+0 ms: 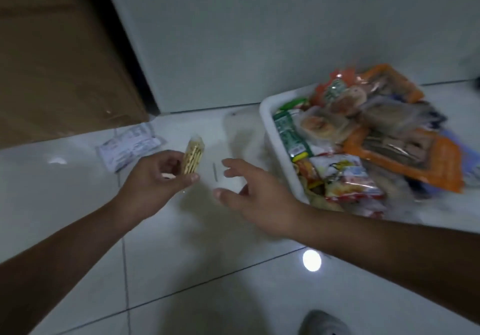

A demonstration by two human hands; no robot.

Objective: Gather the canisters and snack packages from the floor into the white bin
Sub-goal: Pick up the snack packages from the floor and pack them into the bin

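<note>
Two hands meet over the tiled floor point(181, 269), and one snack pack sits between them. The left hand point(158, 176) pinches a clear cracker pack point(193, 159) by its lower end, thumb in front and curled fingers behind, so the pack stands clear of the tiles. Its long axis runs nearly 12 to 6 o'clock, with the top tipped a touch toward 1. The right hand point(259, 199) is empty, its fingers spread and slightly cupped, palm turned toward the pack; it is near the pack but not touching it.

From the right hand the pack lies at about 10 o'clock. The white bin point(267, 116), heaped with snack packages, stands at roughly 3 o'clock from the pack, just beyond the right hand. The right hand is therefore the nearer one to the bin, and a handover looks likely, though the left could also carry the pack across.

A flat white packet point(130, 145) lies on the floor at 10 o'clock from the left hand, nearer that hand than the other, and looks not yet gathered. No canister can be made out on the floor; motion blur smears the bin's contents
</note>
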